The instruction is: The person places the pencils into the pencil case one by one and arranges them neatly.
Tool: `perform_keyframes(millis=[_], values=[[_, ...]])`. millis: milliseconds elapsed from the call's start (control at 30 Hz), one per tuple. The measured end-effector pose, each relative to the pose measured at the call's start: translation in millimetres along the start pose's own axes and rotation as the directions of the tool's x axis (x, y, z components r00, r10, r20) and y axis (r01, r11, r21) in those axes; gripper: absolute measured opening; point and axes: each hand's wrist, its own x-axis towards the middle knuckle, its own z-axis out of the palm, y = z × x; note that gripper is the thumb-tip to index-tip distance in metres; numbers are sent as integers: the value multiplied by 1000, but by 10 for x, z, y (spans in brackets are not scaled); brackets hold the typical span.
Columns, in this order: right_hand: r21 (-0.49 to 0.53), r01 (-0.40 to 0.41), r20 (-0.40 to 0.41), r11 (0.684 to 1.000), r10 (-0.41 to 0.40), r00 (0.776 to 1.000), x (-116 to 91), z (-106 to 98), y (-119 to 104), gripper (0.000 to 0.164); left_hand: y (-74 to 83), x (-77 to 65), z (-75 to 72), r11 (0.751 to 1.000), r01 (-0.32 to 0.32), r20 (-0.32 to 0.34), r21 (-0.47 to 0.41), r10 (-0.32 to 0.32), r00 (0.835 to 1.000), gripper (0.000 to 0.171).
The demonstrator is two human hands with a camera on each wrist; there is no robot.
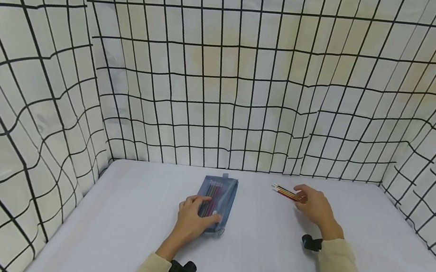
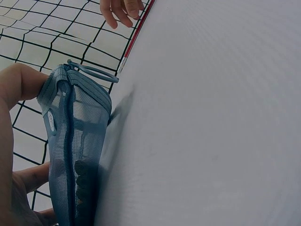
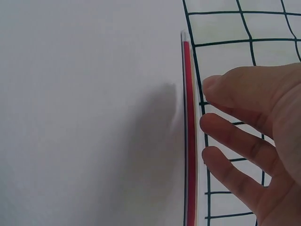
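At the apparent pick-up step, the left hand [image 1: 189,215] grips a rectangular blue mesh pouch [image 1: 227,200]; the open-fingered right hand [image 1: 316,207] should pinch the slim red-and-yellow pencils [image 1: 284,192] far right.

Blue mesh pouch [image 1: 224,199], loose pencils [image 1: 284,192]

The pouch lies flat, a zip [image 2: 70,141] running along its edge and more pencils [image 1: 213,190] showing inside. To its right, the loose pencils lie slanted side by side, one red.
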Motion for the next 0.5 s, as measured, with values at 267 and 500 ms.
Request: perform_keyframes(millis=[267,500], values=[[-39,-32,8,999,33,999,-23,-22,63,41,-7,2,4,1000,5,-2,1,-5,1000,68],[-55,-35,2,998,36,999,-34,-6,107,34,-8,7,2,1000,-4,-2,-8,4,1000,69]])
